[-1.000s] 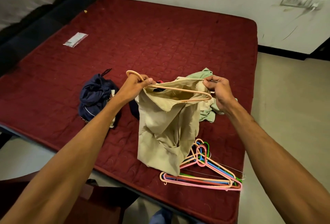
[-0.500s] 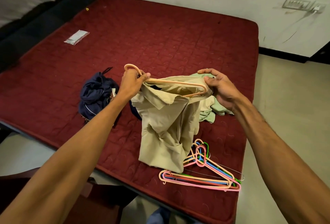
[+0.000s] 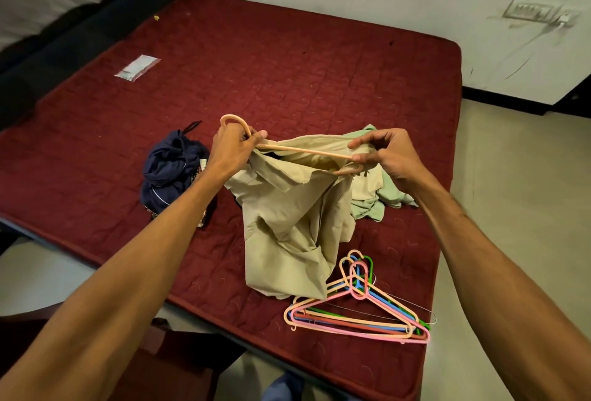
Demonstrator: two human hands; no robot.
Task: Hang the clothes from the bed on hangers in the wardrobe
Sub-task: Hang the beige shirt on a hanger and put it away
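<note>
Early on: left hand (image 3: 235, 147) grips a hanger (image 3: 303, 151) by its hook, right hand (image 3: 388, 157) pinches a beige shirt (image 3: 287, 224) onto its far end; navy clothes (image 3: 172, 167) beside the left, green clothes (image 3: 380, 199) under the right, lie unhung on the bed (image 3: 287, 64).

Mattress (image 3: 287, 58): maroon quilted cloth, matt. Shirt (image 3: 287, 224): beige woven cloth, creased. Hangers (image 3: 358, 311): smooth coloured plastic, slight gloss. Floor (image 3: 518, 208): smooth.

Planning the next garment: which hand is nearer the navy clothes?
Left. The left hand grips the hanger just beside the navy clothes; the right hand is beyond the beige shirt.
</note>
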